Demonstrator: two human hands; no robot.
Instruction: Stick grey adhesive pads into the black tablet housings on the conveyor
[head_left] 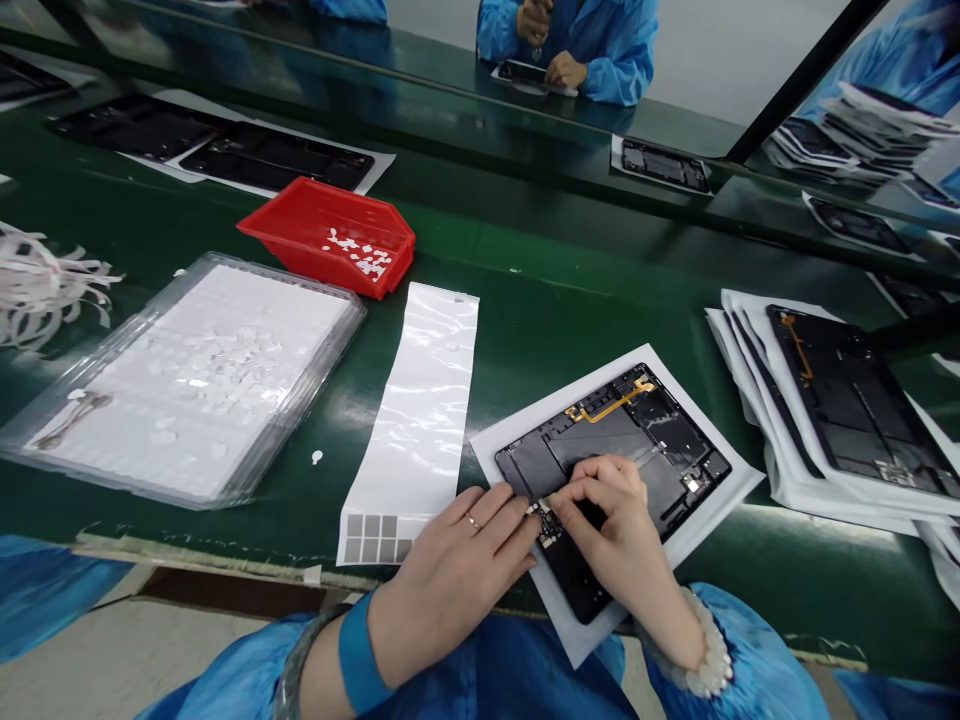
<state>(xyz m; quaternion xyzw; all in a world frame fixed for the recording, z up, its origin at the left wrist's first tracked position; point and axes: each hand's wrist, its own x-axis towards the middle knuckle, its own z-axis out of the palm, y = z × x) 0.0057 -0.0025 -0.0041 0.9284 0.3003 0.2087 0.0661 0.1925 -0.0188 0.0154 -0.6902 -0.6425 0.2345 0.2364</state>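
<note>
An opened tablet (pixel 615 447) lies on a white sheet (pixel 501 436) in front of me, with an orange flex cable (pixel 613 406) across its upper part. My left hand (pixel 461 560) lies at the tablet's near left side, fingers stretched out and fingertips touching the edge by a small circuit board (pixel 551 525). Over that same board my right hand (pixel 611 525) pinches thumb and forefinger together. Whatever is between those fingertips is hidden or too small to name. Left of my hands is a white strip (pixel 424 400) with grey square stickers (pixel 371 538) at its near end.
A red bin (pixel 330 225) holds small white pieces. A clear plastic tray (pixel 300 400) carries white scraps. Stacked tablets with white sheets (pixel 862 410) stand at right; more tablets (pixel 277 158) lie at back left. Across the bench, a person in blue (pixel 570 50) handles a device.
</note>
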